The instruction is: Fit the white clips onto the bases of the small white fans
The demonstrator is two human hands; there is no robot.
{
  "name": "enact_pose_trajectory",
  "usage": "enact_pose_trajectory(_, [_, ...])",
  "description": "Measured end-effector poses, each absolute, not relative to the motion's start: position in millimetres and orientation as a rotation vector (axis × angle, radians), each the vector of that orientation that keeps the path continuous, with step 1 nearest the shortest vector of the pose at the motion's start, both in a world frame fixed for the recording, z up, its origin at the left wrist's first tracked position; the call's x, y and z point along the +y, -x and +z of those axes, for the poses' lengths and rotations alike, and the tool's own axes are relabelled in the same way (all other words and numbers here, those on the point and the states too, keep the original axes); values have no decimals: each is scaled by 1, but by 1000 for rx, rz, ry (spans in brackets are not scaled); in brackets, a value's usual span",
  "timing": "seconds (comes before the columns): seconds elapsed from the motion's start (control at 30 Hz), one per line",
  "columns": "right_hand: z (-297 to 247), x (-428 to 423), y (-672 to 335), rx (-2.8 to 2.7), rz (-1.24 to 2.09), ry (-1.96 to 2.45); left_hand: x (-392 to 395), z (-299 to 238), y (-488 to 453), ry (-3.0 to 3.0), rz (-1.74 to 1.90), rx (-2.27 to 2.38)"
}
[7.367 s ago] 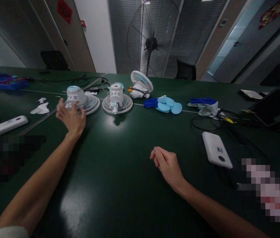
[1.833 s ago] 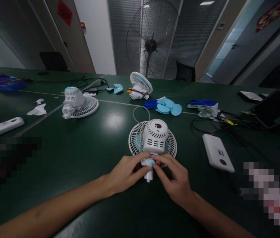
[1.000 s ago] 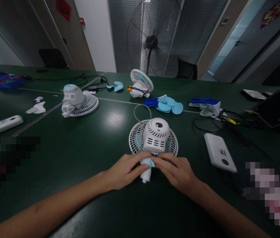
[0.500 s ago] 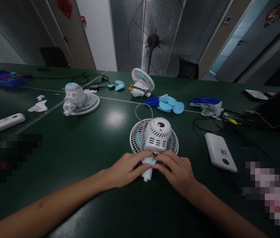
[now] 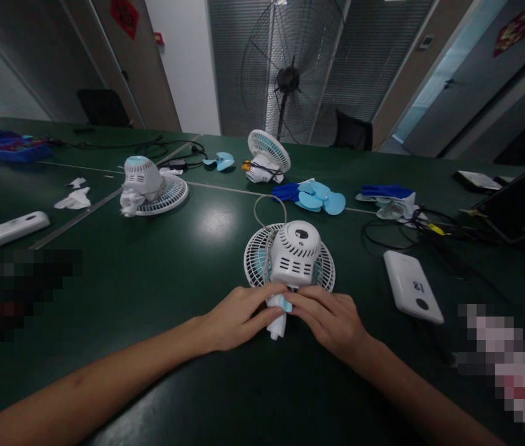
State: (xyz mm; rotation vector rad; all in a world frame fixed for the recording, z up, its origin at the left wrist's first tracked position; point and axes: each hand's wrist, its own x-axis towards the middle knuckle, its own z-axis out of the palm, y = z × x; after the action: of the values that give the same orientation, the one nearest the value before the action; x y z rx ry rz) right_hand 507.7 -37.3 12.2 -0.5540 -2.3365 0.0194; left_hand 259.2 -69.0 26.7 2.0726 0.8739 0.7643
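A small white electric fan (image 5: 295, 254) lies grille down on the table in front of me, its rounded motor housing upward. From its near side a white stem-like part (image 5: 276, 326) with a light-blue piece (image 5: 284, 303) points toward me. My left hand (image 5: 238, 319) pinches this part from the left, thumb below and forefinger above. On the other side, my right hand (image 5: 331, 316) has its fingers closed against the light-blue piece. The fingers partly hide where the stem joins the housing.
Two more small fans, one at left (image 5: 144, 186) and one at the back (image 5: 266, 158), share the dark green table (image 5: 197, 260). Light-blue fan blades (image 5: 320, 197), gloves (image 5: 387, 195) and cables lie around. A white numbered power bank (image 5: 413, 287) is at right.
My right fingers have shifted slightly and lie flatter around the light-blue piece, exposing more of it. My left hand keeps its pinch, and the fan stays in place.
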Motion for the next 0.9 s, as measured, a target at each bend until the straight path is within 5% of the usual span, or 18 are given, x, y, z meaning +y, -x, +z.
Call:
enact_pose_trajectory(0.23, [27, -57, -480, -2200, 377, 883, -70, 26, -259, -2077, 751, 897])
enact_pose_trajectory(0.53, [13, -40, -506, -2346, 18, 600, -69, 28, -259, -2089, 754, 884])
enact_pose_trajectory(0.9, [26, -50, -495, -2265, 153, 708, -70, 29, -260, -2086, 746, 885])
